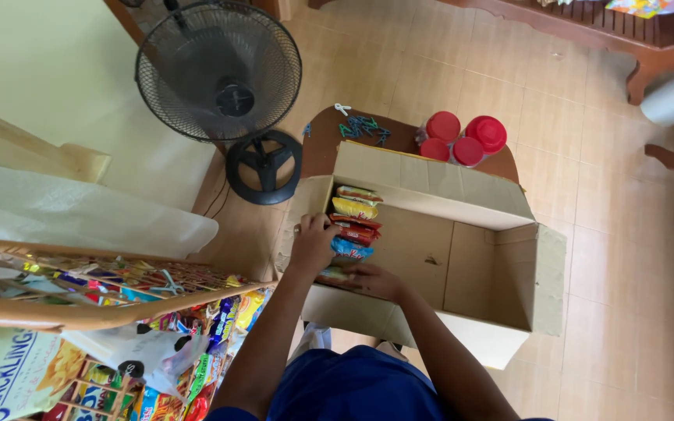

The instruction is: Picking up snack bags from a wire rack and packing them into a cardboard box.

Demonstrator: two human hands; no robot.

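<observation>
Both hands inside open brown cardboard box [462,265], at left wall. Left hand [311,243], fingers curled on upright row of colourful snack packets [354,222], keeping them stacked edgewise. Right hand [374,279] flat, fingers together, bracing row's near end.

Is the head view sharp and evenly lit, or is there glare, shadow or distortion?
Head view: soft daylight, mostly sharp; mild sheen on the floor tiles; the cardboard box interior is shaded; both hands are sharp; wide-angle bending shows at the edges.
</observation>
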